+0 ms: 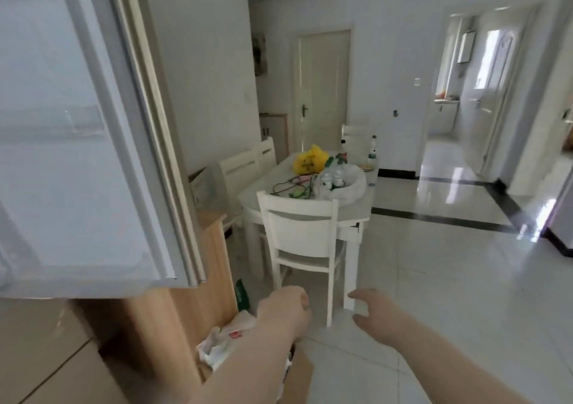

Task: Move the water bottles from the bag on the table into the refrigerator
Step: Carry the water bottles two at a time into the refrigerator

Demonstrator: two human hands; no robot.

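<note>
At 6 o'clock, nearest the camera, both hands reach forward with nothing in them. The left hand (286,307) is clenched into a fist and the right hand (373,312) is released with fingers spread, which, as I judge it, suits a walk to the desk for bottles. At 9 o'clock the open white refrigerator door (77,155) stands swung wide, presumably so that a laden person need not pull it. Toward 12 o'clock a white wooden chair (302,233) is tucked against the near edge of the white oval desk (356,214), so a reach likely has to come from the side. On the desk the crumpled white plastic bag (353,188) sits with its mouth rolled open. The clear plastic water bottles with green labels (338,176) stand upright inside it, caps exposed for a grip. At the bag's 10 o'clock lies a yellow plastic bag (310,162).
</note>
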